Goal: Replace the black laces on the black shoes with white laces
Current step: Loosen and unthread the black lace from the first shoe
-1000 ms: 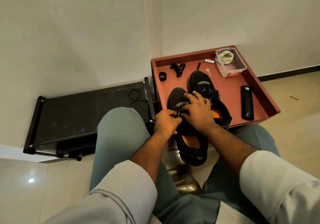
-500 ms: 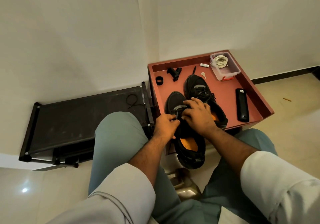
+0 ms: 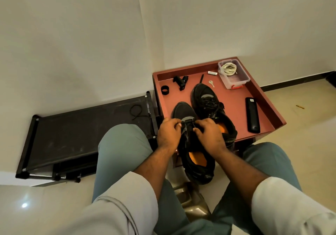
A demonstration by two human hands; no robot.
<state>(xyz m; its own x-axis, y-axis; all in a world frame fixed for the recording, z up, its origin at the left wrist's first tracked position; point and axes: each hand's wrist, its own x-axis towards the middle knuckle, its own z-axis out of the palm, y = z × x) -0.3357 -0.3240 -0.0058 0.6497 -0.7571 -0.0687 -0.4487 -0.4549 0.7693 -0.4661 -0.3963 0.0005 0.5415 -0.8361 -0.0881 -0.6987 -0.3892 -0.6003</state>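
A: We're on the near shoe (image 3: 195, 154), half off the front edge of the red tabletop (image 3: 234, 102), heel hanging towards the knees, orange insole showing. Both hands are on its black laces (image 3: 188, 126), up by the toe end of the eyelets.

B: And they've parted since a second ago. The right hand (image 3: 211, 136) lay across the tongue then; now it sits to its own side, with the left hand (image 3: 168, 134) opposite.

A: What's each grip doing?

B: The left one is pinching the lace, thumb and fingertips pressed together on it. The right one is curled onto the lace rows, though the knuckles hide the fingertips, so I'd say it holds lace but can't swear to it.

A: So what does that tell us?

B: They look to be tugging the lower rows slack. My read is the unlacing of this shoe is barely begun.

A: And the other shoe (image 3: 207, 100)?

B: It stands just beside, fully on the tabletop, black laces in and untouched.

A: The white laces (image 3: 230, 68)?

B: Coiled in the clear box (image 3: 236, 81) at the far right corner, well apart from the hands. A key (image 3: 211, 83) and a remote (image 3: 252, 115) lie around too.
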